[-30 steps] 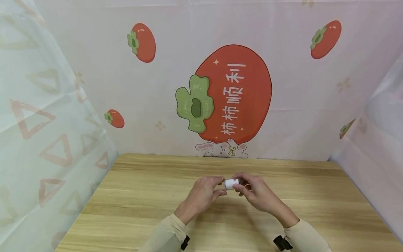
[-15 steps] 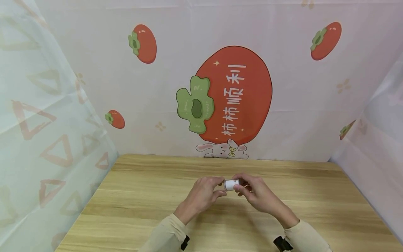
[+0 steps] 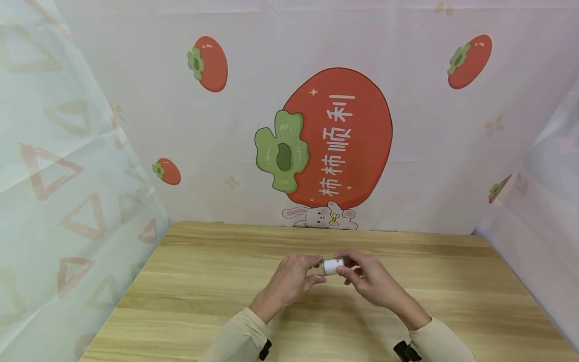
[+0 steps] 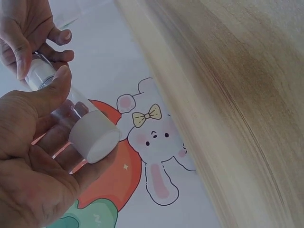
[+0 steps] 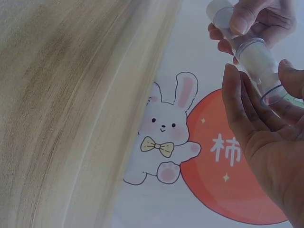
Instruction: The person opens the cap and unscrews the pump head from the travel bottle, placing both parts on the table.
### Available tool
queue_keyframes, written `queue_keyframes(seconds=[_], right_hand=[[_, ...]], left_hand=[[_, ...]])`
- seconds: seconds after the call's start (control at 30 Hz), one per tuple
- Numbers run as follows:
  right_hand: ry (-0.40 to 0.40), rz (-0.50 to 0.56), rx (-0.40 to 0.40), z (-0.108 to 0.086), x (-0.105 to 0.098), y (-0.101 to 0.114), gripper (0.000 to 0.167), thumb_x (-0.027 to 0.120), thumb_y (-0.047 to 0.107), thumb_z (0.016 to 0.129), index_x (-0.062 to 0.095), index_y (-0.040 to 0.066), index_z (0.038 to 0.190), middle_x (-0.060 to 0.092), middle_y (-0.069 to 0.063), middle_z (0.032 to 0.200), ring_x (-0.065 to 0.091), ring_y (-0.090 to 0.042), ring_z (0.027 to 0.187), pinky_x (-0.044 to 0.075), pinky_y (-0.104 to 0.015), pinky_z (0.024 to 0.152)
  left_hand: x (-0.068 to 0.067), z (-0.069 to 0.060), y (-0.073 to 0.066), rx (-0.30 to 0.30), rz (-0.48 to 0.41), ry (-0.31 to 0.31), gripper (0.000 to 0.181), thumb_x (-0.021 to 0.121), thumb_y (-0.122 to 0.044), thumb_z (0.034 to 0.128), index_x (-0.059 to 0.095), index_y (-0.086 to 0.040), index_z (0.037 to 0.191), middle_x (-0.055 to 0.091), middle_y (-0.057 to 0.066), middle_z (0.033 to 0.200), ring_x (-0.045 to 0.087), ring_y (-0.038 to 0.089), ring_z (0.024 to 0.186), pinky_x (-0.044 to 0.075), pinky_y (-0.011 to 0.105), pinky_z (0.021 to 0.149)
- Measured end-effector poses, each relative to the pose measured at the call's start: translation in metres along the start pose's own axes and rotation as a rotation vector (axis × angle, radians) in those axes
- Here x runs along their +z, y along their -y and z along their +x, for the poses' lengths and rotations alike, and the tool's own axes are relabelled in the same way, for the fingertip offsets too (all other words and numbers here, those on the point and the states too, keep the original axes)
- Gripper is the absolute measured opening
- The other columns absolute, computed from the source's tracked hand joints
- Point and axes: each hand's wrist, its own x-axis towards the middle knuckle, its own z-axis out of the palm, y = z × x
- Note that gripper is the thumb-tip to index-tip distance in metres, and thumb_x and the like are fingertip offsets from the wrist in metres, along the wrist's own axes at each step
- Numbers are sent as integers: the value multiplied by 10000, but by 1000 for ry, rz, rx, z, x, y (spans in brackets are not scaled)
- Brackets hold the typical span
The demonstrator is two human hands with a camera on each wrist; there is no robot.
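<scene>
A small clear bottle (image 3: 332, 266) with white parts lies level between both hands above the tabletop. My left hand (image 3: 291, 277) holds its left part between thumb and fingers. The left wrist view shows that hand's thumb on the clear body, with a white cylindrical end (image 4: 95, 137) over its fingers. From the other side, my right hand (image 3: 373, 281) pinches the clear end (image 5: 274, 95), inside which a white part (image 5: 256, 58) shows. Fingers hide part of the bottle in every view.
A light wooden tabletop (image 3: 203, 291) spreads under both hands. Behind it hangs a pale cloth (image 3: 407, 201) printed with persimmons and a rabbit. Further cloth walls rise at the left (image 3: 99, 161) and right (image 3: 549, 201).
Both hands keep their places on the bottle. The right fingers have shifted slightly around its end, and the head view has moved a little.
</scene>
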Motion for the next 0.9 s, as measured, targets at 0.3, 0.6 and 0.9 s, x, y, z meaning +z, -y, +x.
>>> queue_keyframes(seconds=[0.3, 0.6, 0.9], right_hand=[[-35, -48, -16, -1, 1, 0, 177, 659, 130, 991, 655, 65, 1155, 651, 12, 898, 608, -91, 736, 580, -280, 591], [-55, -66, -26, -1, 2, -1, 185, 667, 83, 977, 642, 35, 1154, 651, -21, 891, 608, -91, 737, 578, -269, 570], [-64, -83, -32, 0, 2, -1, 183, 668, 73, 974, 638, 30, 1150, 656, -13, 892, 610, -80, 727, 580, -274, 573]], left_hand=[[2, 1, -2, -11, 0, -5, 280, 808, -240, 871, 756, -88, 1101, 759, 31, 981, 504, 37, 642, 425, 170, 564], [3, 1, -3, -26, -1, 1, 311, 802, -249, 879, 751, -79, 1135, 754, 20, 966, 466, 29, 610, 387, 167, 524], [2, 1, -3, -33, 13, -8, 323, 806, -250, 877, 751, -73, 1141, 754, 18, 956, 477, 27, 619, 394, 173, 529]])
